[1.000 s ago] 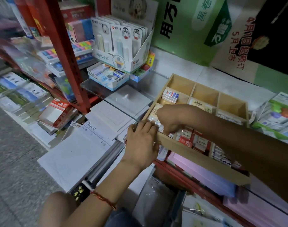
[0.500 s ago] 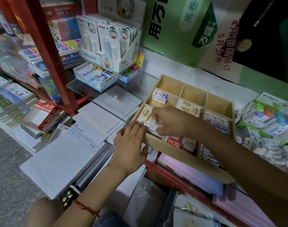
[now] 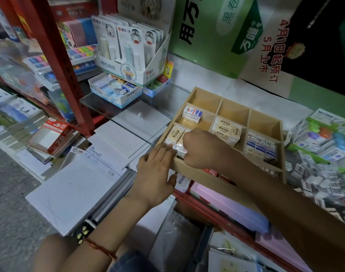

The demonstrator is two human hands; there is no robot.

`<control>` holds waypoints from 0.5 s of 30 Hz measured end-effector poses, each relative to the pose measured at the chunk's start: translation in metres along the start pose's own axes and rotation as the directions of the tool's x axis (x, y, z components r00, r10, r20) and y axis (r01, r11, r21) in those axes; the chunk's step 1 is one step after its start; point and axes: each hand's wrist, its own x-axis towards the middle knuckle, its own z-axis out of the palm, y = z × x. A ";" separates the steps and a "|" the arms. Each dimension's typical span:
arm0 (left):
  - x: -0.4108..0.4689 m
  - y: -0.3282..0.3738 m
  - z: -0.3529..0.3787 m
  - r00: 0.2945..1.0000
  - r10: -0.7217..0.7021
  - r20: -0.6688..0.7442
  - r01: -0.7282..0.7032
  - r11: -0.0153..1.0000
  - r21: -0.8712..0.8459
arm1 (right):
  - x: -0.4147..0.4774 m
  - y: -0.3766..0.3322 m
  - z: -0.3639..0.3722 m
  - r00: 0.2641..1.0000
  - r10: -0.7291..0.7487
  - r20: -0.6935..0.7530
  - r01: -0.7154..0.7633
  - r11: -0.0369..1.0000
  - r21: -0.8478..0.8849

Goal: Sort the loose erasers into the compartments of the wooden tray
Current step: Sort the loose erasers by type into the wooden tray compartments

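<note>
Cream erasers [image 3: 174, 134] lie in the wooden tray [image 3: 207, 173], in the left column's compartment nearest the front wall. The right hand [image 3: 203, 148] is curled over them, knuckles up. Its fingertips are hidden, so I cannot tell whether it grips one. The left hand [image 3: 157, 173] rests unclenched on the tray's front-left corner, its straight fingers touching the wrapped erasers and its thumb against the front wall. A red thread bracelet [image 3: 101, 248] circles that wrist.

Behind the cream ones sit white-and-blue erasers [image 3: 192, 113]. The middle column holds a second cream stack [image 3: 225, 127], and the right column holds blue-striped erasers [image 3: 260, 144]. Just right of the tray lies a pile of loose erasers [image 3: 324, 181]. Left of the tray are a letter paper pad [image 3: 85, 183] and a red shelf post [image 3: 55, 55].
</note>
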 end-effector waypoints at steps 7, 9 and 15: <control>0.000 0.002 -0.005 0.998 -0.017 0.061 0.016 1.000 0.023 | 0.009 -0.006 -0.006 0.996 0.010 0.091 -0.007 0.999 -0.033; 0.001 0.002 -0.006 0.997 -0.026 0.068 0.025 0.999 0.023 | 0.009 -0.005 -0.006 0.995 0.021 0.093 -0.020 1.000 -0.015; 0.001 0.002 -0.005 0.995 -0.047 0.092 0.044 0.998 0.033 | 0.012 -0.014 0.002 0.998 -0.028 0.062 0.035 0.993 -0.109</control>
